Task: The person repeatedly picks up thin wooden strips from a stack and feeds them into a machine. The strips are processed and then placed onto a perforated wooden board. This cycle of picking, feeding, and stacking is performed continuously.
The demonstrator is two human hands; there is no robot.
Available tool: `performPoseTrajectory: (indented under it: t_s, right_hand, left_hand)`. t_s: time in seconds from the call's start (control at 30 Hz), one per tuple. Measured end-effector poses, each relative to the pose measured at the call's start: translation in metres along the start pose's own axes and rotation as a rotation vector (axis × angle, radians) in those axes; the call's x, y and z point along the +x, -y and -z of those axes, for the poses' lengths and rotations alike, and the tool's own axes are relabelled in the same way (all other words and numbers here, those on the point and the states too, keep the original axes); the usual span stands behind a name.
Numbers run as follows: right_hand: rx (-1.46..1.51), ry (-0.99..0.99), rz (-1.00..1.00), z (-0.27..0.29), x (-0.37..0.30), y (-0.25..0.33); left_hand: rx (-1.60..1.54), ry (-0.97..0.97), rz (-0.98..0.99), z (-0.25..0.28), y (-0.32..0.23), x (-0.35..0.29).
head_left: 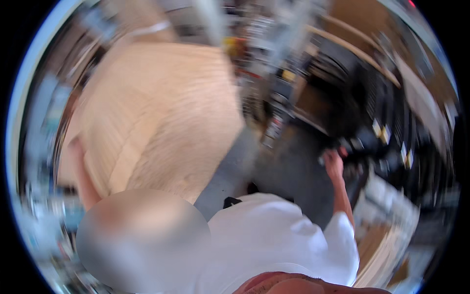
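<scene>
My left arm reaches out on the left, and the blurred left hand (76, 147) is by the edge of a large light wooden panel (176, 112). Its fingers are smeared by motion, so I cannot make out whether it touches the panel. Out to the right, my right hand (334, 159) appears closed around something small. A bit of red and dark shows at the fingers, too blurred to name.
Grey floor (293, 161) lies between the panel and a dark rack or machine (352, 78) on the right. Cluttered shelving (259, 39) stands ahead. Flat boards (379, 259) are at the lower right. A blurred oval covers the lower left.
</scene>
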State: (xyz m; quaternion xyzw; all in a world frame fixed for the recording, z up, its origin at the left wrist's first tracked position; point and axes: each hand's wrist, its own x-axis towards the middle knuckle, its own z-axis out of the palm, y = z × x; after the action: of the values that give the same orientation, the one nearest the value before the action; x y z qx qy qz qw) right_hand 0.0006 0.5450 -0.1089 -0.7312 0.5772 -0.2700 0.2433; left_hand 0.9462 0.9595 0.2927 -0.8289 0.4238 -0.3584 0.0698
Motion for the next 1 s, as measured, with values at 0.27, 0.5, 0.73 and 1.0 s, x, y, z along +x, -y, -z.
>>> performPoseTrajectory:
  t_s: [0.27, 0.5, 0.73, 1.0]
  right_hand:
    - [-0.038, -0.387, -0.453, 0.108, -0.148, -0.070]
    - [-0.583, -0.698, -0.690, 0.180, -0.330, -0.125]
    - [-0.751, -0.615, -1.350, 0.156, -0.516, -0.137]
    - [-0.704, -0.761, -1.150, 0.175, -0.505, -0.111]
  left_hand:
    - [-0.946, -0.341, 0.166, 0.290, -0.472, 0.017]
    - [-1.548, 0.682, -0.449, 0.261, -0.792, -0.123]
    - [-1.459, 0.950, -1.156, 0.260, -0.931, -0.203]
    - [-1.394, 0.972, -1.128, 0.229, -1.047, -0.136]
